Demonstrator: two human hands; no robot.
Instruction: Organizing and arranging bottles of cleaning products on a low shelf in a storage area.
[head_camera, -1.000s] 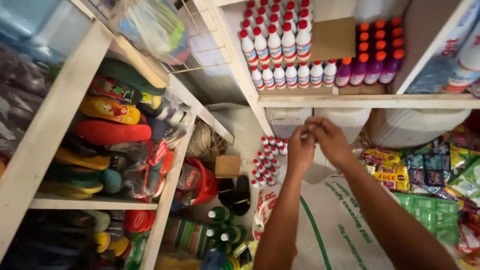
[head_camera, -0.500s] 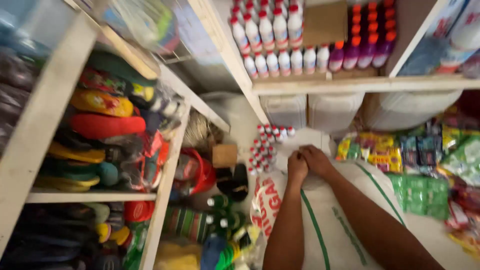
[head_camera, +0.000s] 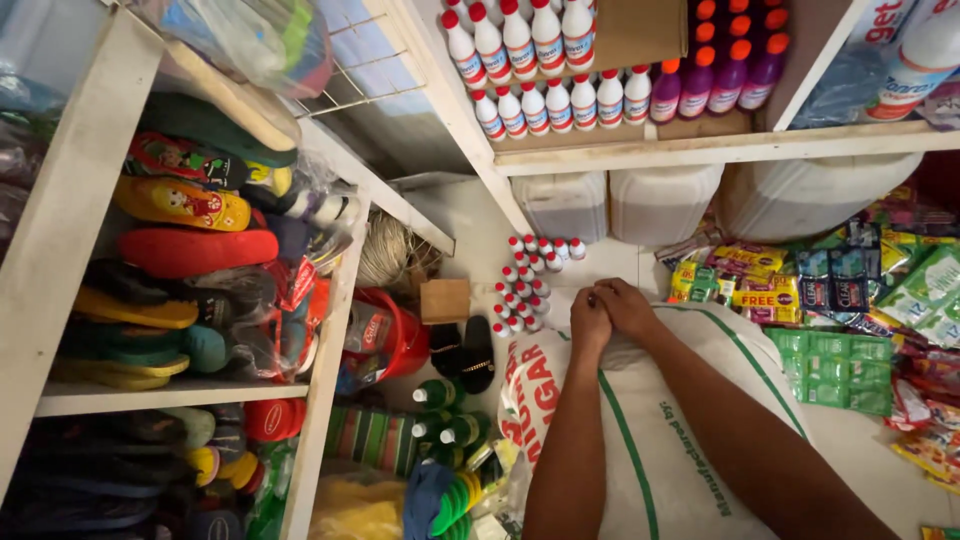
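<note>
**Inspector:** Firstly, the sack (head_camera: 690, 440). White woven, green stripe, red print down one flank. It stands on the floor below the camera, between the small bottles (head_camera: 528, 283) and the sachet packs (head_camera: 835, 370). Body bulges full and round; I judge it heavy, with loose contents that would shift.

**Clerk:** And the hands?

**Inspector:** Left hand (head_camera: 590, 325) and right hand (head_camera: 628, 308) are both closed, pressed side by side on the bunched mouth of the sack. Gripping the gathered cloth, by the look of it; whether a tie is held I cannot tell.

**Clerk:** Where would one take hold?

**Inspector:** At that neck. The weave is pliant there and gathers into a fist. The sides look smooth and taut, likely slippery, with no handle. A lift by the neck alone risks strain on the cloth.

**Clerk:** Surroundings?

**Inspector:** Jerrycans (head_camera: 660, 200) behind, under a shelf (head_camera: 720, 150) of red-capped bottles. Sandals (head_camera: 190, 250) racked at left. Green bottles (head_camera: 440, 415) near the sack's base.
</note>
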